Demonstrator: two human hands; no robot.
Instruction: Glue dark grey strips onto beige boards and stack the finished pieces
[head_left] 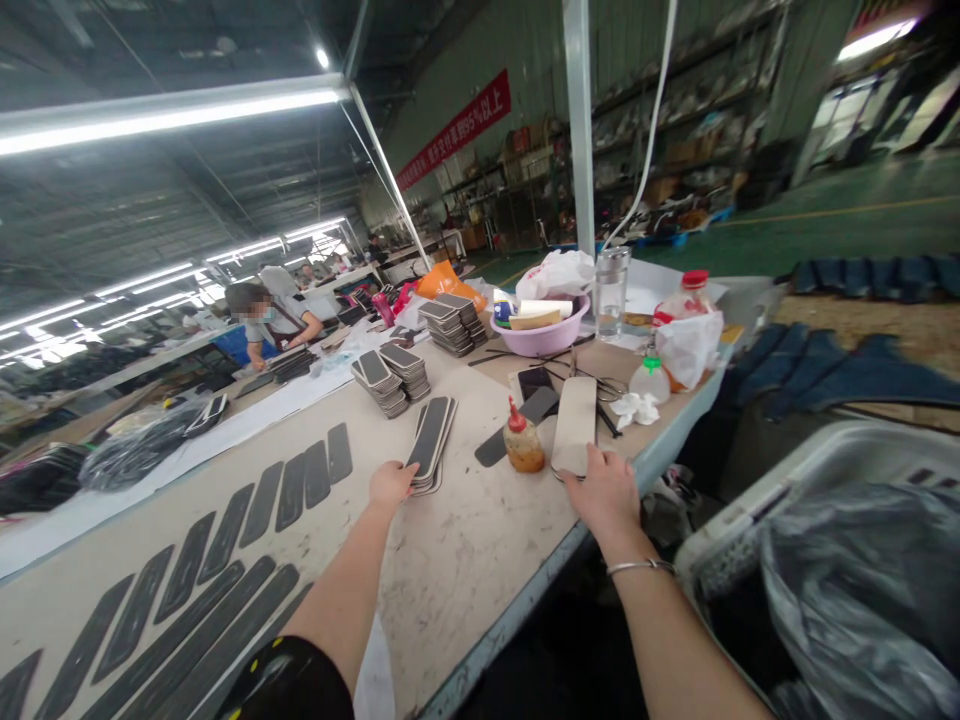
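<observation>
My left hand point(393, 484) grips the near left corner of a small stack of rounded panels point(433, 438), dark with pale borders, on the table. My right hand point(606, 487) holds the near end of a beige rounded panel point(576, 420), thumb at its left and fingers over its right edge. The fingers' undersides are hidden. Between the hands stands a squeeze bottle point(523, 445) with a red nozzle and amber liquid. A dark strip point(501, 442) lies behind it. Taller panel stacks point(380, 383) stand farther back.
Dark strips point(259, 505) lie in rows at left. A purple basin point(544, 340), a clear cup point(611, 295), a green-capped bottle point(649, 380) and a red-capped bottle point(686, 330) stand at the back right. A white crate point(720, 530) adjoins the table's right edge. Another person point(277, 320) works at far left.
</observation>
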